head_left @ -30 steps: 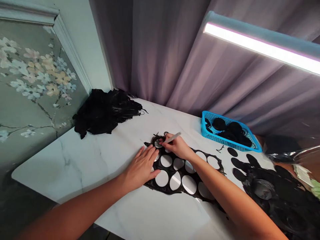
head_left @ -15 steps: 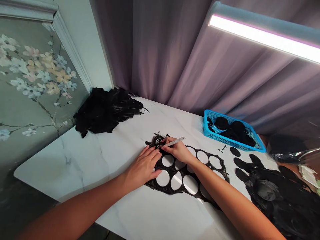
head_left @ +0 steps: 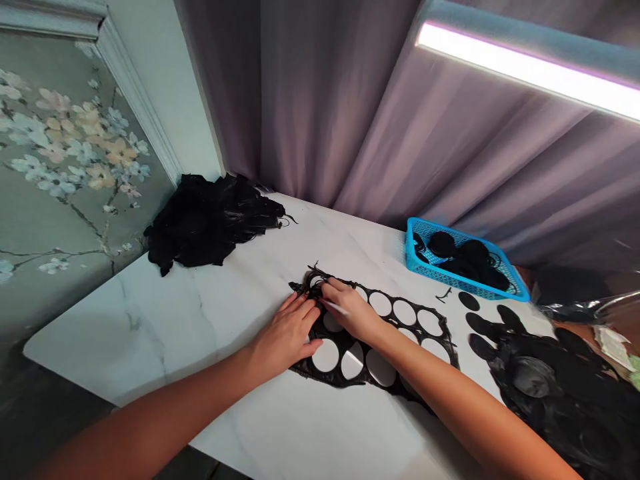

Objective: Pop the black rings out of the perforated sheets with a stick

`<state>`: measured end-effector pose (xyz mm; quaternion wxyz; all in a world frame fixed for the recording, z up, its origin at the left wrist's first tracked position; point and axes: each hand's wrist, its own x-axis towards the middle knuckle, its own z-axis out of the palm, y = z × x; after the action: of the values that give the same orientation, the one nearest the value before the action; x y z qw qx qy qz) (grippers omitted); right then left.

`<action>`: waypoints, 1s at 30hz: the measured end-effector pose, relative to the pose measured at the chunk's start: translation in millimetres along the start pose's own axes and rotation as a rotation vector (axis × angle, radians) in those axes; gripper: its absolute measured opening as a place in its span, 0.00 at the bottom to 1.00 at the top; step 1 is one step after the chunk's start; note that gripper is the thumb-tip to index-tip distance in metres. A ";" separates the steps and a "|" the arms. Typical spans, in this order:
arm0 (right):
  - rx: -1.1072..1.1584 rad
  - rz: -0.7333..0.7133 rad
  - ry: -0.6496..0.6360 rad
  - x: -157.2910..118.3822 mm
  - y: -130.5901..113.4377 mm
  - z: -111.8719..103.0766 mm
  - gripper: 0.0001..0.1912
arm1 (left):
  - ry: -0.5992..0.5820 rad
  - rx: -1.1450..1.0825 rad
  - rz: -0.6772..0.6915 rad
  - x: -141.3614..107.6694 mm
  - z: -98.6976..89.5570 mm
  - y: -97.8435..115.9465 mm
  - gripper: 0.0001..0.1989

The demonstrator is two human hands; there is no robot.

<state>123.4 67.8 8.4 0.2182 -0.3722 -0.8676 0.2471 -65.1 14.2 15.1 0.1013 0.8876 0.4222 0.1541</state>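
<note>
A thin black sheet (head_left: 358, 336) with rows of round cut-outs lies on the white marbled table (head_left: 240, 413). My left hand (head_left: 285, 333) rests flat on its left end, fingers stretched out. Just beside it, my right hand (head_left: 353, 310) is closed around a slim, pale, pen-like tool (head_left: 336, 307), whose exact kind I cannot make out. The fingertips of that hand are at a tangle of thin black strands (head_left: 315, 283) on the sheet's far left corner. Whether they also pinch some strands is hidden.
A blue plastic basket (head_left: 465, 283) with black round pieces stands at the back right. Black discs (head_left: 469, 301) and a heap of black sheets (head_left: 565, 393) lie on the right. Another black heap (head_left: 215, 223) sits at the back left against the wall. A bright lamp (head_left: 530, 67) hangs above.
The pale tool in my right hand has swung from pointing up and right to lying lower under the fingers. The right fingertips now reach toward the strands. My left hand stays put.
</note>
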 end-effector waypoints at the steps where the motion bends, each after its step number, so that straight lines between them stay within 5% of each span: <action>1: -0.016 -0.028 -0.028 0.0 -0.2 -0.5 0.06 | -0.001 0.001 -0.003 0.3 -0.3 0.2 0.13; 3: -0.021 -0.051 0.027 3.4 6.9 -8.9 0.08 | -0.009 0.017 -0.005 0.4 -0.2 0.6 0.13; 5: -0.025 0.001 0.229 10.1 24.9 -28.5 0.07 | -0.025 0.044 -0.004 -0.3 0.4 0.7 0.16; 9: -0.067 0.273 0.713 13.5 67.5 -81.0 0.09 | -0.049 0.069 0.004 -2.1 -1.2 -1.6 0.20; 11: 0.062 0.409 0.787 2.7 74.5 -96.8 0.12 | -0.044 0.053 0.015 -0.4 -6.3 -4.2 0.20; 16: 0.912 0.603 0.518 -40.4 40.6 -91.8 0.20 | 0.051 -0.003 -0.024 20.1 -31.2 -3.1 0.12; 19: 1.212 0.668 0.397 -56.6 11.6 -85.0 0.21 | 0.061 -0.249 -0.018 41.2 -43.9 9.3 0.17; 23: 1.407 0.683 0.331 -66.9 -13.3 -86.6 0.21 | -0.110 -0.599 0.010 71.9 -44.8 25.5 0.34; 30: 1.503 0.691 0.279 -82.0 -28.2 -86.4 0.20 | -0.528 -1.289 0.067 104.9 -28.0 29.6 0.43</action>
<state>208.3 12.1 76.7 0.4256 -0.3998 -0.2740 0.7642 8.6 79.1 70.1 0.7023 0.6708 0.1804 0.1559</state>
